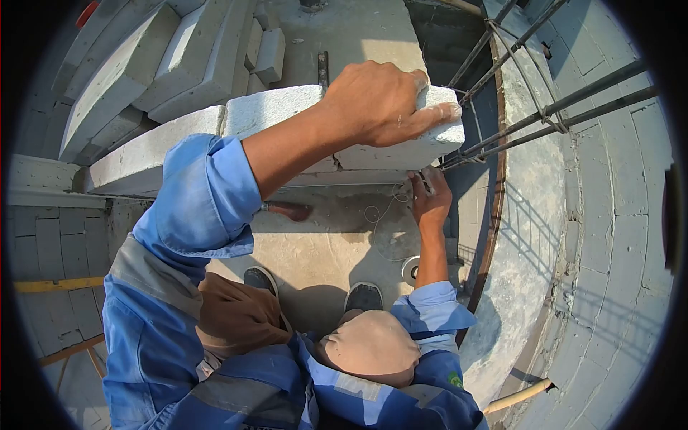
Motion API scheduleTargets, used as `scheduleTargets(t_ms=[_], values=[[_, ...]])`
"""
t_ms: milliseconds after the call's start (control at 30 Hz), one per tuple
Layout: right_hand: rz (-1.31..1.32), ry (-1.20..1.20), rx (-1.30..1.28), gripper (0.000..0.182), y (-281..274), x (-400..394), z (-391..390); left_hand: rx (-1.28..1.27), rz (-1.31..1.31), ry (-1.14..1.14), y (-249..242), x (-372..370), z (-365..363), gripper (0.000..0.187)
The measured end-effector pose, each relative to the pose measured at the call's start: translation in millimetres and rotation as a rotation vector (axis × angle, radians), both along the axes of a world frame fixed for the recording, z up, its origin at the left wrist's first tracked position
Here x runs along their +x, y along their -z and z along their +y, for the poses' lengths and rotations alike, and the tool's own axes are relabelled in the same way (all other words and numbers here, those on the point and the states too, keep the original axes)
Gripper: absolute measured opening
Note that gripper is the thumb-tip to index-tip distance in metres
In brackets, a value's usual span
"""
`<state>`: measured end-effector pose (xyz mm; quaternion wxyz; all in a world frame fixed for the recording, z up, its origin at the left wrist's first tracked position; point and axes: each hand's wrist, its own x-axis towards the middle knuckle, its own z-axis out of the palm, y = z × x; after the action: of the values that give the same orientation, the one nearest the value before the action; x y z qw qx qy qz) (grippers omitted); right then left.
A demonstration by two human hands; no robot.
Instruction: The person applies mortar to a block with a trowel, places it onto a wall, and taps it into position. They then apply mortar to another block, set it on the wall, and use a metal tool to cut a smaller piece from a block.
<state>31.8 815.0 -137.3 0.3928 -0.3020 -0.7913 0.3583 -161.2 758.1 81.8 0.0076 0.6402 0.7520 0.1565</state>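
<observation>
My left hand (387,104) lies over the end of a white aerated concrete block (401,154). Its fingers curl toward the far side, and its dusty thumb presses on the top near the right end. Just below that end, my right hand (432,197) is closed with its fingertips against the lower edge of the block course. A thin string (375,215) runs along the wall's foot to these fingertips and loops down to a white reel (410,270) on the floor. What exactly sits between the right fingers is small and partly hidden.
More white blocks (161,54) are stacked at the upper left. Steel rebar (552,111) juts across the right, beside a concrete ledge (534,236) and a grey block wall (609,193). A brown-handled tool (288,209) rests under my left forearm. A yellow bar (59,284) is at left.
</observation>
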Motion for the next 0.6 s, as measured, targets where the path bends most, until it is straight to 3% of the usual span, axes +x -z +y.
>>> scheduleTargets(t_ms=[600], values=[[0.014,0.001,-0.07,0.022,2.3,0.5,-3.6,-0.003,-0.031,-0.038,4.8,1.3,1.0,0.077]])
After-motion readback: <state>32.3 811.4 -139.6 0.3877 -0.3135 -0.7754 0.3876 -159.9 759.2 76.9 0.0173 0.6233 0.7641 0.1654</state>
